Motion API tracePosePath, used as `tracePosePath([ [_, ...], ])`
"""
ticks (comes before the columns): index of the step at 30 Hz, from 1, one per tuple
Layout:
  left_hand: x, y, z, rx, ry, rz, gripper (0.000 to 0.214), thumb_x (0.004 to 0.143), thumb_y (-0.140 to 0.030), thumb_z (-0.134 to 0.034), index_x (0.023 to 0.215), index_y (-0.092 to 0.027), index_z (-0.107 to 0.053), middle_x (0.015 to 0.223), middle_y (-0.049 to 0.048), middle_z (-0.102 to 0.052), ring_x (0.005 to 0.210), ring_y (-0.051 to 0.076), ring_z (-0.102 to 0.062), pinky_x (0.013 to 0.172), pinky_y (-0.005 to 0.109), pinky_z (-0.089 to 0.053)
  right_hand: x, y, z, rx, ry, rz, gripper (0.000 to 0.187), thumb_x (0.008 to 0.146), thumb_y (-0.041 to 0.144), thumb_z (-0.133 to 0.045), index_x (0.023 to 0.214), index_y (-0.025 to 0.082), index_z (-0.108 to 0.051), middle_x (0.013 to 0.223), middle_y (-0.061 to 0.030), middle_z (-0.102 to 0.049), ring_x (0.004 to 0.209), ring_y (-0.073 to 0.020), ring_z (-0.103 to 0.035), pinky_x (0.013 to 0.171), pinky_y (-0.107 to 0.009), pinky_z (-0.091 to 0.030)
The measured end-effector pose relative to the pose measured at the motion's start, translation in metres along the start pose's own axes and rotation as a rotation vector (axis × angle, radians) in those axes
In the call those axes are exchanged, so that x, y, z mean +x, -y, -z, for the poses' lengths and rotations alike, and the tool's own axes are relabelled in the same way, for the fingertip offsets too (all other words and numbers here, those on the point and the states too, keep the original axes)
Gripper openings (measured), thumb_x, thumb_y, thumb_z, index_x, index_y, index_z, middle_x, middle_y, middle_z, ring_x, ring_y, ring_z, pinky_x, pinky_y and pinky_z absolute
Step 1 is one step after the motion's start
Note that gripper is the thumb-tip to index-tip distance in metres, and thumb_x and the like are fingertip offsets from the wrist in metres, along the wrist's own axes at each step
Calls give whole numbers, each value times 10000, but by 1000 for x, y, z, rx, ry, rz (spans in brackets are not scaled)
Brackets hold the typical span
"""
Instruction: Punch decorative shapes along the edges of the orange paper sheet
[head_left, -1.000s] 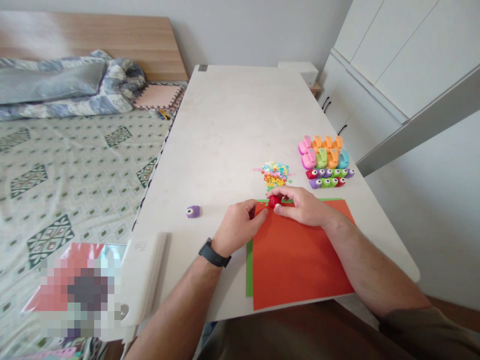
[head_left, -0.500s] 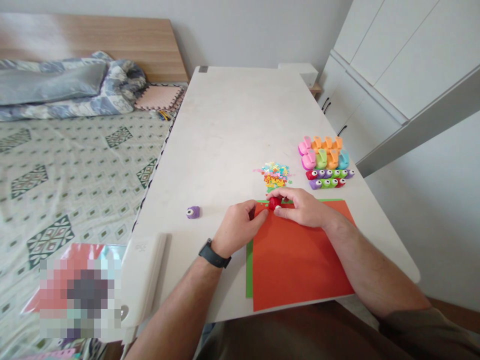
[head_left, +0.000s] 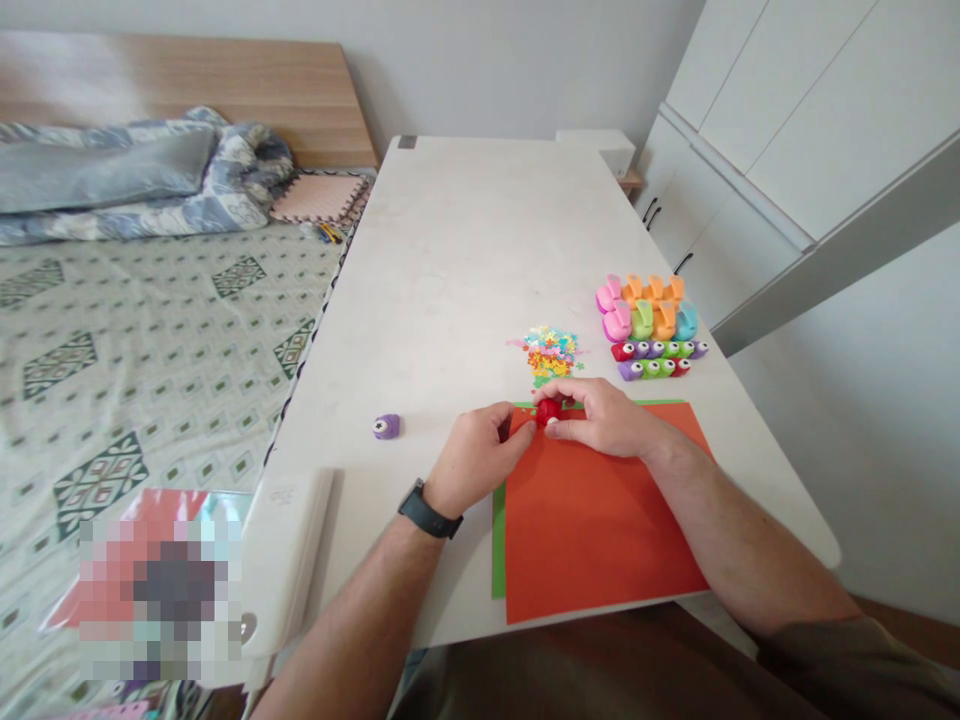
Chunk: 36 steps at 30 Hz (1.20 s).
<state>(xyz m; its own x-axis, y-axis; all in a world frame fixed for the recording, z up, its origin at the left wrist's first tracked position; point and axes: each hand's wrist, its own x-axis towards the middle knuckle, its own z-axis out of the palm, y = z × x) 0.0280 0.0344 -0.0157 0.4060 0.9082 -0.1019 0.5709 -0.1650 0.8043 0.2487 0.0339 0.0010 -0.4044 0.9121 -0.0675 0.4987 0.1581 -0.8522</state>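
Note:
At the far edge of the orange paper (head_left: pixel 600 530), my right hand (head_left: pixel 611 420) is closed around a small red craft punch (head_left: pixel 548 411), thumb on the near side and fingers over the far side. My left hand (head_left: pixel 480 445) pinches the paper by its far left corner, thumb on top, fingertips close to the punch. Beneath the orange sheet lies green paper (head_left: pixel 499 550), showing along its left and far edges. Just beyond the punch is a pile of small punched paper shapes (head_left: pixel 551 352) in several colours. Fingers partly cover the punch.
Rows of coloured craft punches (head_left: pixel 652 325) stand at the right of the white table (head_left: pixel 465 240). A purple punch (head_left: pixel 386 427) sits alone on the left. A long white device (head_left: pixel 289 560) lies along the near left edge, beside the bed (head_left: pixel 172 350).
The red punch has shifted very slightly between my right thumb and fingers. Both hands and the papers otherwise stay in place.

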Motion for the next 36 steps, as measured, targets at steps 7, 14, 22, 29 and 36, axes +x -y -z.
tracePosePath([
  [7,0,1,0,-9,10,-2,390,940,-476,-554,685,-181,-526,602,-33,-442,574,110,-372,529,263,-230,1,-2,0,45,11,-15,227,826,266,-736,1046,214,-718,1022,-26,-745,937,-205,-661,905,-352,-503],
  [14,-1,4,-1,-11,25,5,379,950,-484,-540,752,-169,-610,633,-21,-506,575,111,-370,528,267,-223,2,-5,-1,73,1,-12,241,829,259,-734,1064,212,-715,1028,-26,-739,932,-200,-652,905,-344,-501],
  [22,-1,1,0,14,17,0,395,947,-473,-547,687,-178,-520,602,-36,-433,573,106,-367,530,263,-220,2,-8,-1,86,17,-19,288,831,248,-730,1116,209,-717,1055,-33,-732,937,-197,-642,893,-330,-492],
  [29,0,3,-1,-10,35,8,378,954,-475,-537,729,-174,-570,620,-30,-471,579,107,-380,527,257,-226,1,-6,1,87,30,-22,271,854,254,-712,1121,209,-714,1024,-28,-720,908,-189,-627,860,-320,-488],
  [36,-1,4,-1,-20,29,4,387,953,-481,-540,728,-168,-577,623,-28,-480,581,105,-383,526,251,-231,1,-8,2,79,31,-15,313,863,241,-696,1173,200,-703,1043,-29,-723,917,-186,-625,862,-316,-483],
])
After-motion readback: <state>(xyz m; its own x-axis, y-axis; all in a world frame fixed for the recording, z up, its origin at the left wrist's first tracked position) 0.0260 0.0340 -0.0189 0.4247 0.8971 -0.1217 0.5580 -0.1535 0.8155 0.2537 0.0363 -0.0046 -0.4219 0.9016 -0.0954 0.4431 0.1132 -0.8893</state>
